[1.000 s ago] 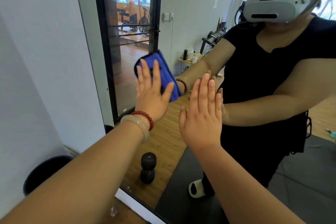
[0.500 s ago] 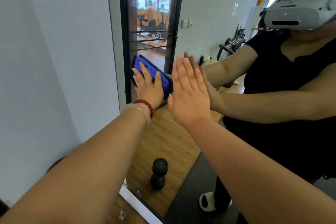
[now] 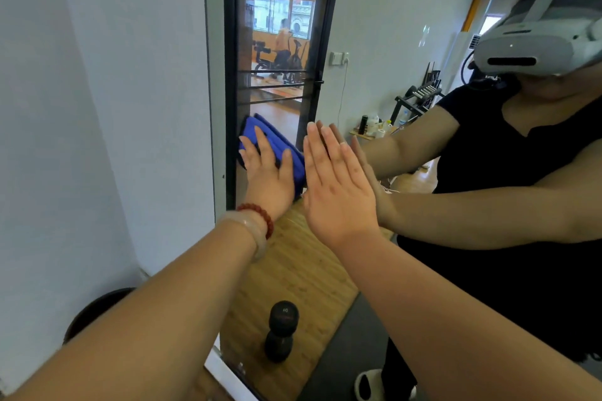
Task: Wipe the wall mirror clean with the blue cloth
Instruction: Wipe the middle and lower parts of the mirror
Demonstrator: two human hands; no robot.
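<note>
Pale grey wall (image 3: 97, 107), wooden floor (image 3: 303, 270), bright window (image 3: 283, 6)

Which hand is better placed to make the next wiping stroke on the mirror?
The left hand. It presses the blue cloth flat against the mirror, near its left edge. The right hand is open against bare glass beside it and has no cloth.

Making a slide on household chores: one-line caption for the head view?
Left hand presses the blue cloth to the wall mirror, right hand flat beside it.
</note>
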